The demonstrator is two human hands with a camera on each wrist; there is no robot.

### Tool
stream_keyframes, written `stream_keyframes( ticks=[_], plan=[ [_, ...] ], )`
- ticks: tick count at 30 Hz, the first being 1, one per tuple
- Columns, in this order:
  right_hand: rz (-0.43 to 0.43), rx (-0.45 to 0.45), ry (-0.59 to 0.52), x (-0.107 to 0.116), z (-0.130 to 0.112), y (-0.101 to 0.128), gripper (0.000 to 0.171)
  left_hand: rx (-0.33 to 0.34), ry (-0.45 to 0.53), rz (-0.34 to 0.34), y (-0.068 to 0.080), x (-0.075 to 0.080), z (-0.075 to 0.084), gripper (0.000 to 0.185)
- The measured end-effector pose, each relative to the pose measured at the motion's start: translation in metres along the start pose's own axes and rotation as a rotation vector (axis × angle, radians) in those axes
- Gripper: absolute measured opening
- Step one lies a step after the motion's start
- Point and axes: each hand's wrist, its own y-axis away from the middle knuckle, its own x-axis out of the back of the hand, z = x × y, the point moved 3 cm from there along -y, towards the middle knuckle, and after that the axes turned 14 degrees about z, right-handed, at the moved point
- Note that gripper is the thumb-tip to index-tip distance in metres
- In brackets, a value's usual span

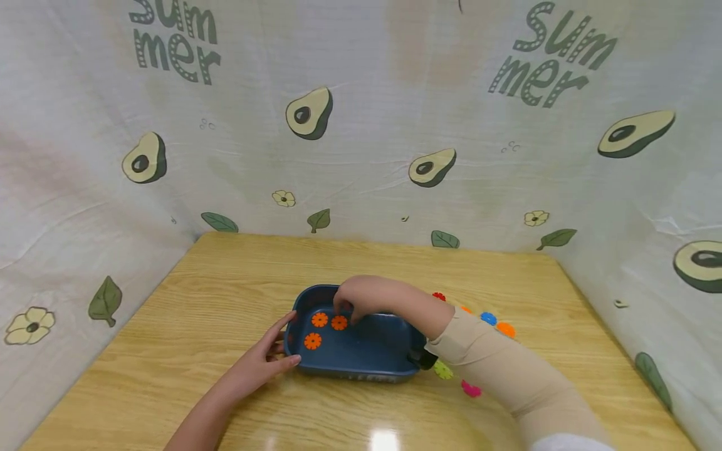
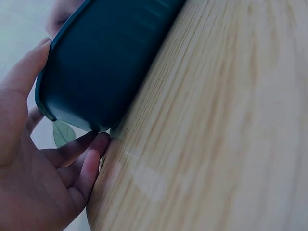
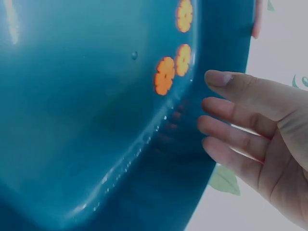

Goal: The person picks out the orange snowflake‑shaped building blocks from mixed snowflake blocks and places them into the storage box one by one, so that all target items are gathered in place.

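A deep dark-blue rectangular tub (image 1: 361, 369) stands on the wooden table, with three flat orange flower-shaped pieces (image 1: 313, 341) on its floor near the left end. My left hand (image 1: 259, 366) is spread at that end, thumb and forefinger tips right at the rim. Its other fingertips rest low against the outer wall in the left wrist view. Over the tub's far side reaches my right hand (image 1: 361, 295), close to the orange pieces. In the right wrist view this hand (image 3: 260, 125) holds nothing, its fingers loosely extended beside the inner wall.
To the right of the tub, partly behind my right forearm, lie loose pieces: red (image 1: 439, 296), blue (image 1: 488, 319), orange (image 1: 506, 329), lime (image 1: 443, 370) and magenta (image 1: 470, 389). A printed cloth (image 1: 361, 163) hangs behind the table and along both sides.
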Motion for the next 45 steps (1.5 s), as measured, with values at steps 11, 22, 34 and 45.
stream_keyframes(
  ticks=[11, 22, 34, 45],
  plan=[
    [0.059, -0.034, -0.112, 0.014, 0.010, 0.044, 0.032, -0.002, -0.001, 0.019, -0.001, 0.002, 0.001, 0.080],
    [0.125, -0.096, -0.138, 0.025, 0.023, 0.094, 0.030, -0.012, -0.004, 0.020, -0.003, 0.001, 0.001, 0.079],
    [0.193, -0.144, -0.162, 0.021, 0.040, 0.144, 0.028, 0.022, -0.035, 0.049, 0.000, -0.001, -0.001, 0.080],
    [0.198, -0.259, -0.197, 0.007, 0.051, 0.179, 0.026, 0.037, -0.044, 0.044, 0.002, -0.002, 0.003, 0.080]
  ],
)
